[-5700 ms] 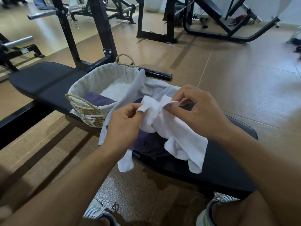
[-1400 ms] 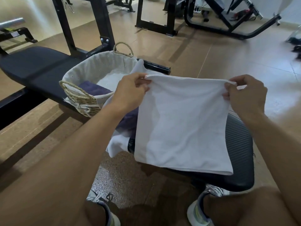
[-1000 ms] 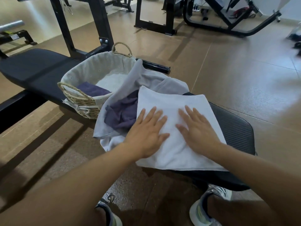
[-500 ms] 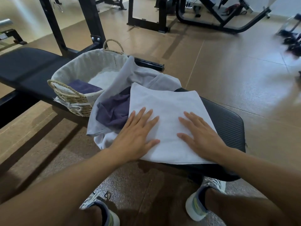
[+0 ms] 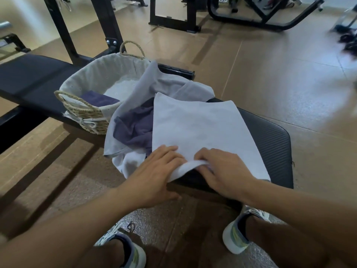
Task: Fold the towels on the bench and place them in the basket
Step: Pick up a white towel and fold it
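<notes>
Fold start: white towel (image 5: pixel 199 128) lies flat on the bench pad (image 5: pixel 270 144), near hem lifted.
Left hand (image 5: pixel 154 176) and right hand (image 5: pixel 222 171) pinch that hem side by side, probably to carry it away from them; beyond the grip, lined wicker basket (image 5: pixel 92 115) holds one folded purple towel (image 5: pixel 96 100).

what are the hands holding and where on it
Both hands, left and right, grip the white towel by its near edge, lifted slightly off the bench.
</notes>
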A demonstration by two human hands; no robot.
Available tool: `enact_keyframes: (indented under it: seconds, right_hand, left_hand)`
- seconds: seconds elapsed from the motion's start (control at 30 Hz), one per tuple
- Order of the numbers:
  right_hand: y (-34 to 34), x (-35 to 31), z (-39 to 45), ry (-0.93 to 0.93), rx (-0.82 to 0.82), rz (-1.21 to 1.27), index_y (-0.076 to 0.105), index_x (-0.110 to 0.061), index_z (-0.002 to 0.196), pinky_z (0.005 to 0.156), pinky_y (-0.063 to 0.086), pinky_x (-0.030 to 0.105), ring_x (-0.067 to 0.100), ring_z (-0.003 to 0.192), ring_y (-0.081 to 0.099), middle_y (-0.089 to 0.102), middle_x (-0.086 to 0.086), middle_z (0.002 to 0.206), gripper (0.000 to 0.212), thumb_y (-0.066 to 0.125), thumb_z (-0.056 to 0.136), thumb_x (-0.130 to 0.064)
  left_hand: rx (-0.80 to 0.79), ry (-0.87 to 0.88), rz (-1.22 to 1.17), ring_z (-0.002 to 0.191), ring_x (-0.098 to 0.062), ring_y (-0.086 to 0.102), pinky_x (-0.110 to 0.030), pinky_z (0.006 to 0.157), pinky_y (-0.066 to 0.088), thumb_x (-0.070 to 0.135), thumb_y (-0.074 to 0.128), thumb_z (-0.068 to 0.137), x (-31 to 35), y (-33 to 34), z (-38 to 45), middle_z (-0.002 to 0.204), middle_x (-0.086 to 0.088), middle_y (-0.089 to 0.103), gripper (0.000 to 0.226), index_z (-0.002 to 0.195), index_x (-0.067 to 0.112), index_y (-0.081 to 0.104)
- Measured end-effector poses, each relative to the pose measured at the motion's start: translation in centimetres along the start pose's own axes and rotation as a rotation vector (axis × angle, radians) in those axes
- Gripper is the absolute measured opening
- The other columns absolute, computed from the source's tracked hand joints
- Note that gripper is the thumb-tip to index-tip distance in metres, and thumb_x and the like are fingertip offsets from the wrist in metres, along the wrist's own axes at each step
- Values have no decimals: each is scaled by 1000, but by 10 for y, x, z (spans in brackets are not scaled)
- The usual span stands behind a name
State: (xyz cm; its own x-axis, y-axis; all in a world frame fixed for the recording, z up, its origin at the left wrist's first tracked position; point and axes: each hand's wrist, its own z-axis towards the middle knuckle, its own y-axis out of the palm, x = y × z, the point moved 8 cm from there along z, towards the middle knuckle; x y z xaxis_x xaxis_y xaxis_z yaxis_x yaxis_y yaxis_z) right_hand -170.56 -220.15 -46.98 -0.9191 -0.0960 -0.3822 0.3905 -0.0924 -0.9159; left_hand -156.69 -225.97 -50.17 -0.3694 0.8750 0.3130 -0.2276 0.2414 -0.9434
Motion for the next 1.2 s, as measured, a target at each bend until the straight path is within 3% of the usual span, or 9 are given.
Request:
enact_keyframes:
  seconds: [0.13,0.33,0.43,0.5,0.6,0.77,0.87,1.03,1.2]
  right_hand:
    - [-8,26,12,229,-38,387,60,-37,98,76,48,23,3,84,62,69,-14,89,4,56,101,-36]
    - [-23,41,22,268,-10,506,63,-37,101,66,40,6,-7,75,60,65,-31,76,7,58,100,-41]
    - [-23,43,25,277,-26,531,64,-38,102,65,43,14,0,70,61,70,-19,78,8,60,98,-44]
    - [-22,43,27,284,-79,516,64,-38,103,70,49,32,17,72,63,72,-1,82,15,69,92,-47]
    - [-19,42,28,266,-208,437,64,-38,106,70,43,26,10,70,57,65,-9,77,30,81,82,-45]
    - [-22,55,29,334,-98,567,74,-30,98,80,53,30,10,76,67,75,-8,83,14,66,96,-41]
    - [-22,53,29,336,-97,565,76,-28,99,96,55,38,14,95,71,77,-8,97,18,63,98,-40]
    - [-27,41,27,251,-112,561,76,-33,99,91,56,43,21,90,69,76,-3,94,17,70,91,-46]
    - [-33,36,18,227,-276,449,73,-36,99,76,51,18,6,81,64,71,-11,89,19,79,83,-46]
  left_hand:
    - [144,-85,-91,127,-17,48,-43,104,45,32,84,72,-1,-13,7,131,4,59,73,137,24,51]
    - [336,-280,-330,109,-9,59,-17,87,43,21,72,92,-22,-45,18,124,9,66,46,135,28,57]
    - [349,-366,-472,92,-2,63,-14,77,48,24,66,97,-34,-52,22,109,10,70,24,119,34,61]
    - [359,-382,-503,82,-2,62,-24,74,48,32,62,99,-37,-56,26,91,10,69,3,101,31,63]
    - [288,-433,-499,78,-2,61,-28,70,47,44,60,97,-40,-55,31,84,8,67,16,97,28,59]
    - [103,-372,-492,95,-1,64,-27,82,49,37,78,86,-42,-51,36,99,17,71,23,105,32,64]
    - [152,-315,-576,84,2,65,-20,76,48,26,69,96,-37,-62,38,89,14,74,4,95,29,71]
    - [215,-356,-712,70,-7,57,-25,69,46,27,83,82,-35,-73,36,75,3,71,15,76,21,71]
    - [97,-350,-767,63,-10,44,-30,66,37,18,93,70,-36,-71,32,62,5,49,44,63,15,49]
